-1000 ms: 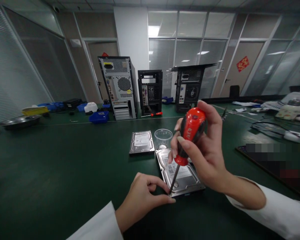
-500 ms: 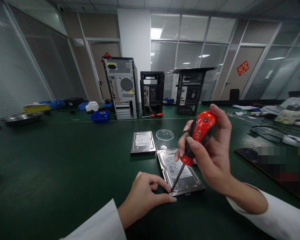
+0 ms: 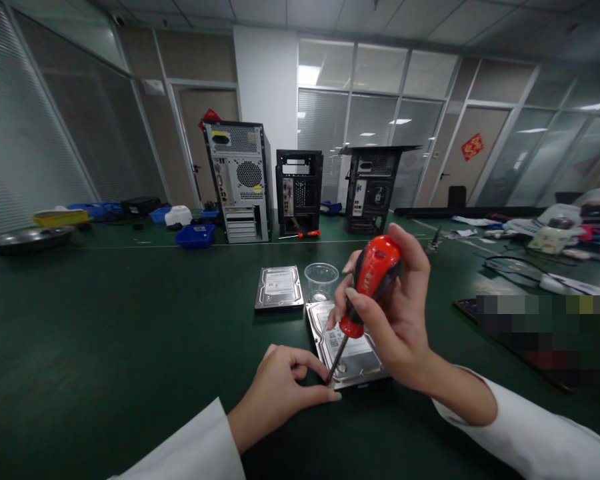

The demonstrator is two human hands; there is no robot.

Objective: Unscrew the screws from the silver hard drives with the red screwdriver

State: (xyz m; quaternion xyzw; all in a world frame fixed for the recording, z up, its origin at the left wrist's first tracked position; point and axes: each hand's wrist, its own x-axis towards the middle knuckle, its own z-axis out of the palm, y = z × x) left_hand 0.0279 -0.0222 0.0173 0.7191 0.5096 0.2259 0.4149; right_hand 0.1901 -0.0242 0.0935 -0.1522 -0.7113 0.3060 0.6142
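My right hand (image 3: 400, 320) is wrapped round the red and black handle of a screwdriver (image 3: 367, 283), whose tip rests on the near left corner of a silver hard drive (image 3: 353, 350) lying flat on the green table. My left hand (image 3: 280, 393) is curled at that same corner, thumb and forefinger pinched close to the screwdriver tip and touching the drive's edge. A second hard drive (image 3: 279, 289) lies just behind, beside a small clear plastic cup (image 3: 321, 280).
Three computer tower cases (image 3: 240, 180) stand at the back of the table, with another red screwdriver (image 3: 307, 234) before them. Blue bins (image 3: 196, 235), a yellow tray and a metal dish sit at the far left. Cables, papers and a dark board lie to the right.
The camera view drifted slightly; my right hand and the screwdriver shifted a little left, with the handle turned in my fingers. The tip stays on the same drive corner, my left hand still pinched there.
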